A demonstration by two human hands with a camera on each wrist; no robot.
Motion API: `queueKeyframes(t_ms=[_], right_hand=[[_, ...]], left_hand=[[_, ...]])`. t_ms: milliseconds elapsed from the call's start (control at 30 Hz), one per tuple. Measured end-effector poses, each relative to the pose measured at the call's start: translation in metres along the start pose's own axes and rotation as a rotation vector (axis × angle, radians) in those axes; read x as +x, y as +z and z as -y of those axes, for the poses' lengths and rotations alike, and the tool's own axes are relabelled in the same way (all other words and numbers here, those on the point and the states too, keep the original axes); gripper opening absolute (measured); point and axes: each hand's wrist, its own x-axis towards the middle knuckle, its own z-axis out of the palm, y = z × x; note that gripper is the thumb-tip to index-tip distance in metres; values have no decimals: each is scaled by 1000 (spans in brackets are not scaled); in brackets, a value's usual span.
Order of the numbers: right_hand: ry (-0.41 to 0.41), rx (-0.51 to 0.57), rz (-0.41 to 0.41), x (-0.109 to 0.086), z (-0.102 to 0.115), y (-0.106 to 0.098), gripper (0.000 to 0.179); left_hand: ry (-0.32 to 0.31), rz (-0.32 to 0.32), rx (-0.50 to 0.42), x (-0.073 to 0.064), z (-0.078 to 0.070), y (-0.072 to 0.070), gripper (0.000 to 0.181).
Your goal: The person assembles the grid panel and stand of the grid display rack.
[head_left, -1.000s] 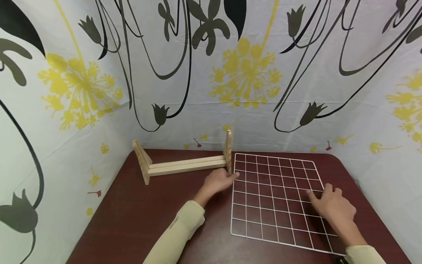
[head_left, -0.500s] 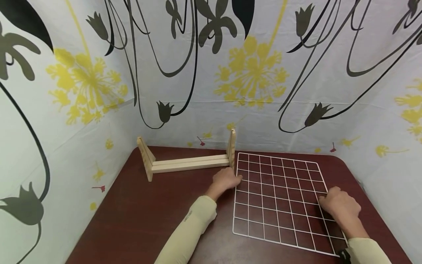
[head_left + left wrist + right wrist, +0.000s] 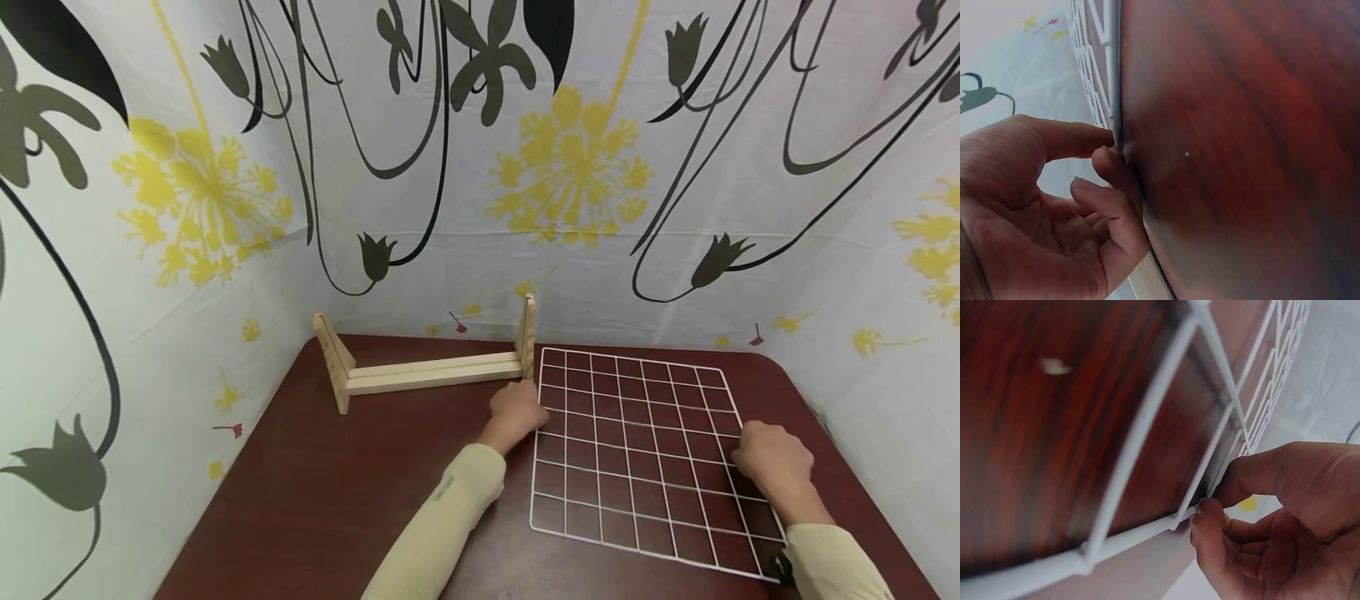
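Note:
A white wire grid panel (image 3: 637, 450) lies on the dark red table. At its left edge, my left hand (image 3: 517, 410) pinches the rim wire between thumb and index finger, as the left wrist view also shows with the hand (image 3: 1054, 200) low against the tabletop. My right hand (image 3: 776, 462) grips the opposite edge. Close up in the right wrist view, the thumb and curled fingers of that hand (image 3: 1272, 519) pinch the thick rim wire (image 3: 1141, 532). Both hands are bare below pale sleeves.
A pale wooden stand (image 3: 435, 374), two uprights joined by a slotted crossbar, stands at the back left, its right upright just beyond my left hand. Patterned fabric (image 3: 450, 200) hangs behind the table (image 3: 337, 500) and along its sides.
My right hand has shifted outward to the panel's right edge and its spread fingers have closed on the wire. The left hand has tightened at the left edge; the panel stays about in place.

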Motion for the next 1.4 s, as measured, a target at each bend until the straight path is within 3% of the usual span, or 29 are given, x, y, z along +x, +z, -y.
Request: queueKeyframes(t_ms=[200, 433, 633, 833, 1033, 1200, 1400], right_hand=[[-25, -7, -13, 2, 0, -1, 15], [-25, 2, 11, 8, -4, 3, 23], [-27, 14, -3, 8, -8, 4, 26], [-42, 29, 12, 10, -18, -1, 34], [-41, 16, 39, 14, -23, -4, 41], [10, 33, 26, 12, -19, -5, 45], [60, 40, 31, 9, -17, -10, 51]], left_hand=[[37, -58, 12, 0, -3, 6, 25], [67, -104, 130, -3, -8, 9, 25], [85, -134, 157, -3, -8, 8, 26], [120, -107, 133, -2, -6, 7, 25], [114, -73, 96, 1, -6, 7, 23], [118, -39, 49, 1, -4, 2, 29], [92, 12, 58, 3, -5, -4, 30]])
